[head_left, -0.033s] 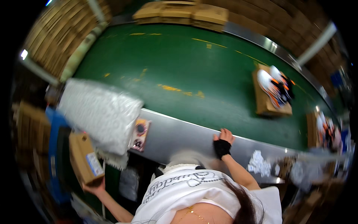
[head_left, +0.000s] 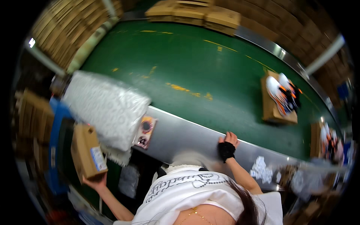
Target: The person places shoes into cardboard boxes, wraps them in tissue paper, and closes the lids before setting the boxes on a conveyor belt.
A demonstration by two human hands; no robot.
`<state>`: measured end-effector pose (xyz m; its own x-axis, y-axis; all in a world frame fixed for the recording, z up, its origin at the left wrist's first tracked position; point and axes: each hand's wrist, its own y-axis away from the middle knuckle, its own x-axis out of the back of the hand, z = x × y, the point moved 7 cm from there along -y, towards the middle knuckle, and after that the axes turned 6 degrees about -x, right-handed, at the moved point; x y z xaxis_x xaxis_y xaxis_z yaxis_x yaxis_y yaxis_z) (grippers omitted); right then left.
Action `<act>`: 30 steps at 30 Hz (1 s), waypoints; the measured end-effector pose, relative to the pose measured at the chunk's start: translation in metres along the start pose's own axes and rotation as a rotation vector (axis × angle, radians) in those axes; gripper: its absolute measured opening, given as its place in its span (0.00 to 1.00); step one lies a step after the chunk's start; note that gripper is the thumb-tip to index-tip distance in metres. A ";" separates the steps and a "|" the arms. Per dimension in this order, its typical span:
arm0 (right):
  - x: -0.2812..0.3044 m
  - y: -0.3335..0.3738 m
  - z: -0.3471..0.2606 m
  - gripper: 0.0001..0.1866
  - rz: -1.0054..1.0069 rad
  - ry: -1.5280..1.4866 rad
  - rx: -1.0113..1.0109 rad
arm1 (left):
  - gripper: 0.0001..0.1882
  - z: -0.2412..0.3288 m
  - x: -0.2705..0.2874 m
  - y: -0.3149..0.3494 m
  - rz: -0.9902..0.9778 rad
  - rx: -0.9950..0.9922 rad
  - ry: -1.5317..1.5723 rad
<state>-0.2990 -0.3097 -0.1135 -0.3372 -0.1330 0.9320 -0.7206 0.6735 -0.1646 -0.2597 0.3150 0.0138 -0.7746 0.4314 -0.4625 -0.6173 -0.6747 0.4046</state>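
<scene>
Viewpoint slightly turned, outstretched left hand (head_left: 96, 182) beneath brown carton (head_left: 84, 152)

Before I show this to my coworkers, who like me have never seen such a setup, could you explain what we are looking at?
There is no machine here: a person works with two bare hands, and a wide fisheye camera on their head looks down, so straight edges bend near the rim. The left hand holds a brown cardboard box with a white-and-blue label near its lower end. The right hand, in a black fingerless glove, rests on a silver metal ledge. Beyond it spreads a flat green surface. On that, toward the right, white, black and orange shoes sit on another brown cardboard box. Pale, plastic-wrapped material lies at the left.
</scene>
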 end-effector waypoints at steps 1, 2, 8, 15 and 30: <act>-0.001 -0.002 -0.005 0.31 -0.023 -0.056 0.003 | 0.34 0.000 -0.017 0.018 -0.045 0.026 -0.035; 0.002 -0.009 -0.016 0.31 -0.088 -0.243 -0.001 | 0.33 0.000 -0.032 0.030 -0.098 0.037 -0.079; 0.124 0.001 -0.191 0.35 -0.010 -0.620 0.614 | 0.27 -0.042 -0.099 0.049 -0.589 -0.050 -0.291; 0.110 0.037 -0.168 0.40 -0.029 0.010 0.724 | 0.33 -0.216 -0.188 0.128 -1.123 0.238 -0.665; 0.118 0.036 0.048 0.24 0.030 -1.855 -0.713 | 0.22 -0.241 -0.224 0.201 -1.222 0.522 -0.501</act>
<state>-0.3940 -0.3356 -0.0247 -0.7855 -0.2595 -0.5618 -0.5337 0.7437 0.4027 -0.1768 -0.0620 0.0086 0.3768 0.8108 -0.4479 -0.8171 0.5187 0.2515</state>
